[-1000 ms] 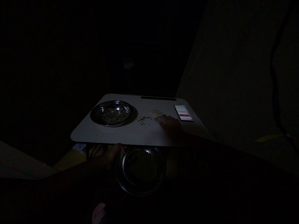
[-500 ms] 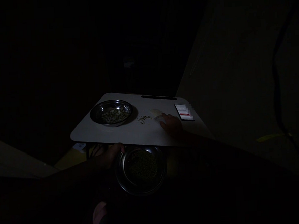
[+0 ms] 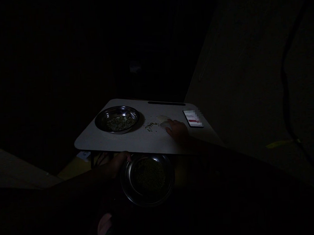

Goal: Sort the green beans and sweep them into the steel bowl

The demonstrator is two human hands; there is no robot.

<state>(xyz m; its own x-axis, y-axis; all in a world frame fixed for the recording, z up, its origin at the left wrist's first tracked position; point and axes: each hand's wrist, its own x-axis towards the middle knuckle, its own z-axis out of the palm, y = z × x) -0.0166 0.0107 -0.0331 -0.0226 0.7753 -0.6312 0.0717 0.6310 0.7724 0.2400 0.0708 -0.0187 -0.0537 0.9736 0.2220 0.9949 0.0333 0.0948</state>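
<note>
The scene is very dark. My left hand (image 3: 117, 163) grips the left rim of a steel bowl (image 3: 148, 180) of small green grains, held below the near edge of a small white table (image 3: 126, 142). My right hand (image 3: 177, 129) rests on the table with its fingers closed on a small pale piece (image 3: 164, 122). A little heap of loose green grains (image 3: 151, 125) lies just left of that piece. A second steel bowl (image 3: 117, 119) with some grains stands on the table's left half.
A lit phone (image 3: 192, 118) lies on the table's right side, close to my right hand. A dark slot (image 3: 166, 103) runs along the table's far edge. A wall (image 3: 251, 90) rises at right with a dark cable (image 3: 286, 88) hanging on it.
My right hand has slid slightly left with the pale piece, closer to the loose grains. The left hand and its bowl have stayed put.
</note>
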